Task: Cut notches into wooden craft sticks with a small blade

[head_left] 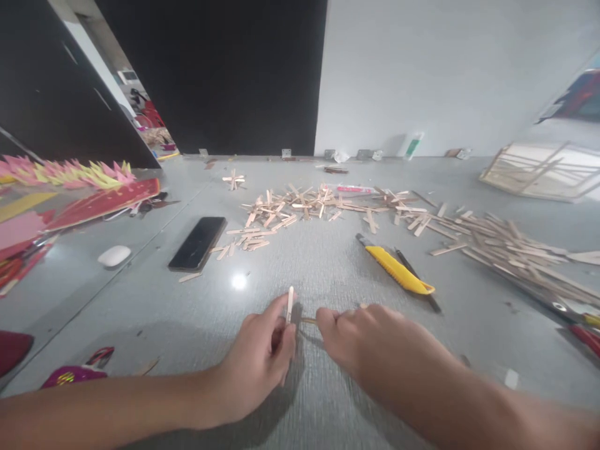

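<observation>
Between the thumb and fingers of my left hand (pixel 260 359) a short wooden craft stick (pixel 290 303) stands upright, its rounded end on top. My right hand (pixel 365 340) is closed, knuckles up, just to the right. From its fingertips a thin tan stick (pixel 308 320) points toward my left hand; most of it is hidden in the grip. The two hands are a small gap apart, low over the grey tabletop. Beyond my right hand lie a yellow utility knife (pixel 398 269) and a dark, thin pencil-like tool (pixel 434 302) partly under it.
Cut craft-stick pieces (pixel 272 209) spread across the middle, with a larger pile (pixel 515 250) at right beside scissors (pixel 560 307). A black phone (pixel 197 244) and white earbud-like case (pixel 114 255) lie left. A stick frame (pixel 548 169) stands far right; red and pink paper craft (pixel 103 203) sits left.
</observation>
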`<state>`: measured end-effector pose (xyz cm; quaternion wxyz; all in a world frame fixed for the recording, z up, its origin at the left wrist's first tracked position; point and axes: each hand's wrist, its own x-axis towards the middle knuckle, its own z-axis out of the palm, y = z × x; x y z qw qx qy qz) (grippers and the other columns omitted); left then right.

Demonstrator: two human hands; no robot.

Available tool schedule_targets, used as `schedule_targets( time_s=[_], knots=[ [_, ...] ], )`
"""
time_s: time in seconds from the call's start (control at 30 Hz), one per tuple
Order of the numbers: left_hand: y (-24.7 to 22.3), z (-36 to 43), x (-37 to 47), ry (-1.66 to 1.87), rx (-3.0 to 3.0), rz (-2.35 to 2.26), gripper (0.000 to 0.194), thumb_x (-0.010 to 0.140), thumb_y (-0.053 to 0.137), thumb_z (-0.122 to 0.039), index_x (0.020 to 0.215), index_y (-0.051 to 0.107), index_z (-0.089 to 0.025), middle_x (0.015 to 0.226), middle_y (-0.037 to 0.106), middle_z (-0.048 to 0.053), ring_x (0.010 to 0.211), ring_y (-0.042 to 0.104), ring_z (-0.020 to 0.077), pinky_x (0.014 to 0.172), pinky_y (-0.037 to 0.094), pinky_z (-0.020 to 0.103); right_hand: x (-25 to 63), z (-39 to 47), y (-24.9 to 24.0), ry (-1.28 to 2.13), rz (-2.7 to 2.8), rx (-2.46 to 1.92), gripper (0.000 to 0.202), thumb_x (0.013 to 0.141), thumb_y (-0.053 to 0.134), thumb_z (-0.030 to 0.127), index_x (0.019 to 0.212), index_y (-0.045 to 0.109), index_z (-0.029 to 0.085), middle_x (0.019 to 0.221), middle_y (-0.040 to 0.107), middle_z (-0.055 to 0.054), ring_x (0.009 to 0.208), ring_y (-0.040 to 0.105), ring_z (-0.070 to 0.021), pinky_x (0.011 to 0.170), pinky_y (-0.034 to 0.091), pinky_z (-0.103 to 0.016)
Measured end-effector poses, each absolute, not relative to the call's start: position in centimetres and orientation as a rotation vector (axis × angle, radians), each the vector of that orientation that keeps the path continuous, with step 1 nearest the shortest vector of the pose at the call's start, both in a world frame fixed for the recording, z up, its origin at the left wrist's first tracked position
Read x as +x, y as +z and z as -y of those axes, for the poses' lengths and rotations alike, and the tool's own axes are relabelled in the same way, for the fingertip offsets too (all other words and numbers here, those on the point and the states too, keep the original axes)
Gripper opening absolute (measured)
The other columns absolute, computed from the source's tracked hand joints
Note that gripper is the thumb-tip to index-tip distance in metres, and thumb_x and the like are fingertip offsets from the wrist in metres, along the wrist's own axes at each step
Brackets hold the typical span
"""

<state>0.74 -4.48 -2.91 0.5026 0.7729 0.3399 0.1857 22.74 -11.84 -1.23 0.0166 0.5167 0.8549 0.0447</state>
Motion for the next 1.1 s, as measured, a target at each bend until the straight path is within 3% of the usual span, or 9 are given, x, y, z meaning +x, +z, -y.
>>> schedule_targets(
  time_s=[0.13, 0.23, 0.37, 0.47, 0.57, 0.63, 0.77, 0.93, 1.1],
  knots=[
    [-3.2, 4.5, 0.6, 0.447, 1.850, -0.830, 0.038, 0.107, 0.037, -0.031, 0.143, 0.041, -0.017, 0.059, 0.051, -0.008, 0.041, 0.051, 0.0099, 0.044, 0.042, 0.020, 23.1, 11.1, -0.5, 0.150, -2.623, 1.559, 0.022, 0.084, 0.061, 0.010, 0.105, 0.060, 0.017, 0.066, 0.060, 0.002, 0.052, 0.054, -0.0120, 0.057, 0.040, -0.026],
    [-3.2, 4.4, 0.7, 0.446, 1.846, -0.842, 0.032, 0.106, 0.038, -0.029, 0.134, 0.048, -0.017, 0.057, 0.050, -0.009, 0.039, 0.050, 0.0097, 0.042, 0.041, 0.019, 22.8, 10.8, 0.3, 0.152, -2.598, 1.500, 0.031, 0.074, 0.064, 0.001, 0.100, 0.063, 0.018, 0.068, 0.062, 0.003, 0.052, 0.057, -0.0123, 0.054, 0.041, -0.026],
    [-3.2, 4.4, 0.7, 0.432, 1.838, -0.817, 0.021, 0.105, 0.041, -0.032, 0.118, 0.051, -0.019, 0.058, 0.049, -0.009, 0.040, 0.049, 0.0094, 0.043, 0.043, 0.020, 20.9, 11.0, 2.4, 0.174, -2.506, 1.515, 0.037, 0.061, 0.069, -0.006, 0.090, 0.067, 0.018, 0.071, 0.066, -0.001, 0.055, 0.065, -0.0209, 0.047, 0.041, -0.031],
    [-3.1, 4.4, 0.7, 0.416, 1.816, -0.807, 0.017, 0.105, 0.041, -0.033, 0.113, 0.050, -0.020, 0.061, 0.050, -0.009, 0.040, 0.048, 0.0090, 0.041, 0.042, 0.019, 20.2, 11.0, 3.9, 0.125, -2.521, 1.494, 0.038, 0.053, 0.071, -0.005, 0.079, 0.066, 0.022, 0.069, 0.067, 0.002, 0.052, 0.062, -0.0178, 0.049, 0.042, -0.031],
    [-3.1, 4.4, 0.7, 0.415, 1.799, -0.807, 0.018, 0.105, 0.040, -0.031, 0.117, 0.047, -0.020, 0.066, 0.053, -0.007, 0.041, 0.049, 0.0088, 0.040, 0.040, 0.019, 21.1, 10.6, 3.5, 0.102, -2.588, 1.452, 0.044, 0.060, 0.063, -0.009, 0.091, 0.067, 0.022, 0.084, 0.073, 0.001, 0.064, 0.066, -0.0170, 0.061, 0.045, -0.031],
    [-3.0, 4.4, 0.8, 0.419, 1.801, -0.813, 0.018, 0.105, 0.040, -0.030, 0.118, 0.047, -0.020, 0.063, 0.053, -0.008, 0.040, 0.050, 0.0090, 0.040, 0.039, 0.019, 22.1, 10.3, 2.1, 0.093, -2.596, 1.466, 0.044, 0.066, 0.056, -0.012, 0.095, 0.066, 0.019, 0.086, 0.073, -0.001, 0.067, 0.067, -0.0181, 0.059, 0.043, -0.031],
    [-2.7, 4.4, 0.8, 0.425, 1.833, -0.810, 0.013, 0.105, 0.042, -0.028, 0.110, 0.050, -0.020, 0.055, 0.049, -0.009, 0.040, 0.048, 0.0101, 0.041, 0.039, 0.020, 23.5, 10.5, -0.8, 0.066, -2.594, 1.559, 0.041, 0.072, 0.052, -0.011, 0.100, 0.062, 0.017, 0.070, 0.065, 0.002, 0.056, 0.062, -0.0156, 0.052, 0.038, -0.029],
    [-2.9, 4.5, 0.7, 0.423, 1.841, -0.762, 0.013, 0.105, 0.040, -0.029, 0.102, 0.049, -0.021, 0.058, 0.047, -0.009, 0.041, 0.046, 0.0092, 0.044, 0.042, 0.021, 22.3, 10.3, 1.2, 0.107, -2.623, 1.510, 0.029, 0.070, 0.060, -0.008, 0.078, 0.062, 0.021, 0.068, 0.062, 0.002, 0.057, 0.058, -0.0147, 0.058, 0.037, -0.030],
    [-3.0, 4.5, 0.7, 0.419, 1.829, -0.773, 0.014, 0.104, 0.040, -0.030, 0.107, 0.049, -0.020, 0.063, 0.050, -0.008, 0.040, 0.047, 0.0087, 0.040, 0.041, 0.019, 21.0, 9.2, 1.9, 0.078, -2.613, 1.474, 0.026, 0.074, 0.064, -0.001, 0.064, 0.059, 0.023, 0.048, 0.044, 0.009, 0.042, 0.043, -0.0105, 0.057, 0.037, -0.030]
  ],
)
